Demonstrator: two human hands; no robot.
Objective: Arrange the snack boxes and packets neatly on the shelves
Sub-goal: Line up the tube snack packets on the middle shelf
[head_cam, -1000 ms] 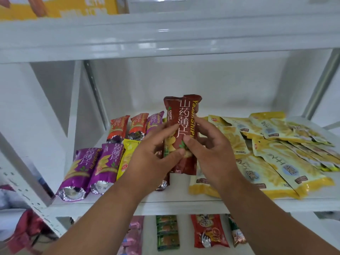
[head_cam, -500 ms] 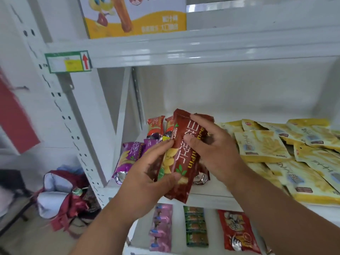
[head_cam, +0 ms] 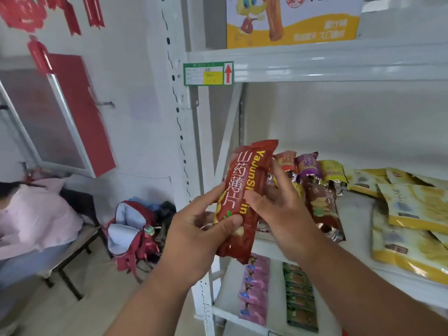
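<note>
A long dark-red snack packet (head_cam: 244,187) with white and yellow lettering is held in front of the white shelf's left post. My left hand (head_cam: 201,229) grips its lower half, thumb across the front. My right hand (head_cam: 278,209) holds its right side, thumb on the front and fingers behind. On the middle shelf (head_cam: 356,204) behind lie a brown packet (head_cam: 322,202), small orange, purple and yellow packets (head_cam: 308,163), and several large yellow packets (head_cam: 417,209) to the right.
A yellow and white carton (head_cam: 291,20) stands on the top shelf. Pink packets (head_cam: 254,289) and green packets (head_cam: 300,301) lie on the lower shelf. Left of the shelf post (head_cam: 179,117) are a red backpack (head_cam: 133,229) on the floor and a person in pink (head_cam: 31,214).
The view has swung left and the packet has come out of the shelf toward the left post, still in both hands. It now stands more upright in front of the shelf edge.
</note>
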